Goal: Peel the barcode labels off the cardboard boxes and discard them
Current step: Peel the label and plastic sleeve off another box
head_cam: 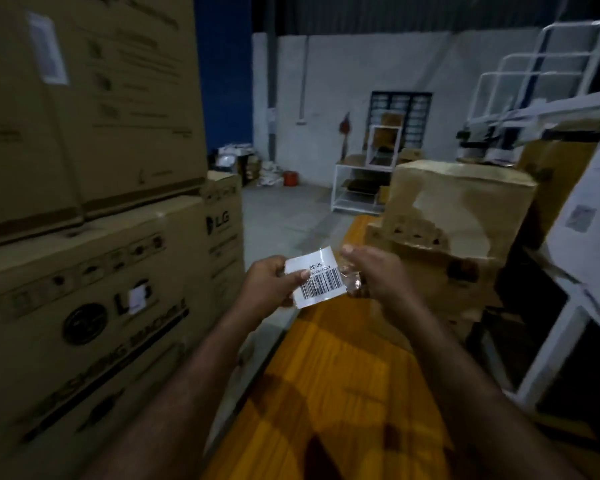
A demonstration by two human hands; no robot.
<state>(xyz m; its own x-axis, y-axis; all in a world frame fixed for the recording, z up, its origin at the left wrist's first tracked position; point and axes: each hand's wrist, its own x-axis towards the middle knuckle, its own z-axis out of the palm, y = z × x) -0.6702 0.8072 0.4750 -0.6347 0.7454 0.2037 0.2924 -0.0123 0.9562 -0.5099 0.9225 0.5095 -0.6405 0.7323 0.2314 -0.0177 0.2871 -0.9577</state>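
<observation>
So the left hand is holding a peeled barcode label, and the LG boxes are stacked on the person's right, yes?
Not quite. The head view shows the LG boxes stacked on the person's left, not right. The left hand does hold the peeled barcode label.

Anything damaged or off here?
The brown cardboard box ahead on the right has a front face torn ragged, with pale stripped patches. A small white sticker covers part of the logo on the lower-left printed cardboard box. The left hand pinches the peeled white barcode label. The right hand appears to have crumpled clear film in its grip.
</observation>
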